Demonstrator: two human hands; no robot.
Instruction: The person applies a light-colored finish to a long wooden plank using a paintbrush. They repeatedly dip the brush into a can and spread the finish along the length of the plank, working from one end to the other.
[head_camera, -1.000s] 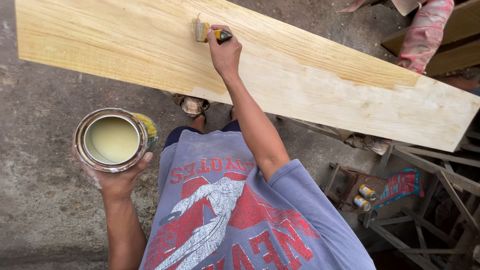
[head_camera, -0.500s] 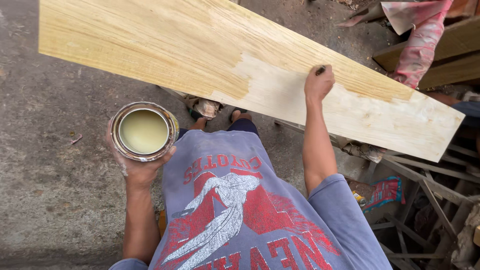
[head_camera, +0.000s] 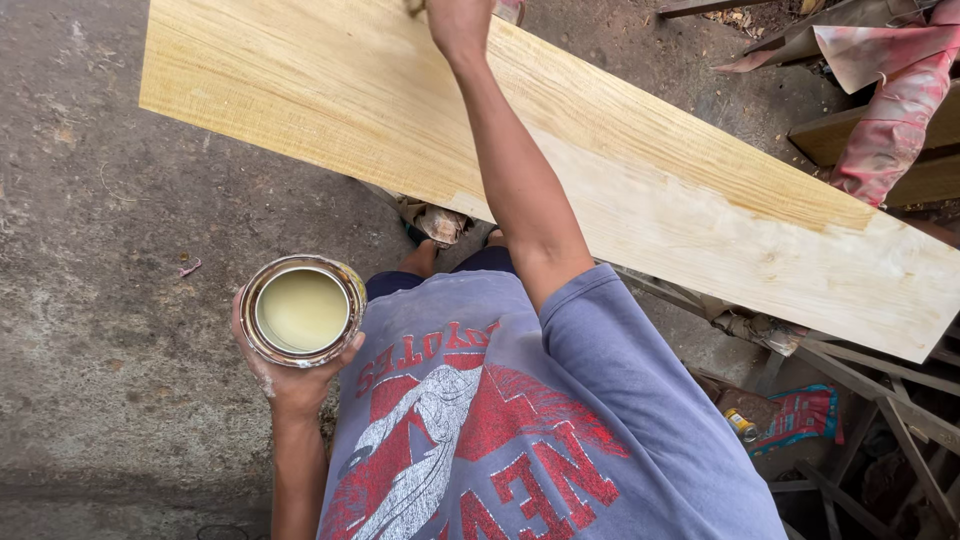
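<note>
the open round tin (head_camera: 302, 310) holds a pale yellowish-cream liquid, smooth on top, that fills most of it; its metal rim is stained brown and smeared. the left hand (head_camera: 290, 375) cups the tin from below, fingers wrapped up around its side and thumb against the rim, so it is closed around the tin, held level beside the person's blue printed shirt (head_camera: 520, 430) and over the grey concrete floor (head_camera: 90, 300). the right hand (head_camera: 458, 22) reaches out at the end of a straight arm to the far edge of the long wooden board (head_camera: 620, 170), at the top edge of the view; it looks closed in a fist over something, with a small bit of a tool showing beside it, but what it grips is cut off and i cannot tell for sure. the board lies slantwise in front of the person; its left and far parts are a deeper, wetter yellow, while the near right part is paler and dry-looking. to the right, below the board, a small yellow can (head_camera: 741, 425) lies among wooden frames.
</note>
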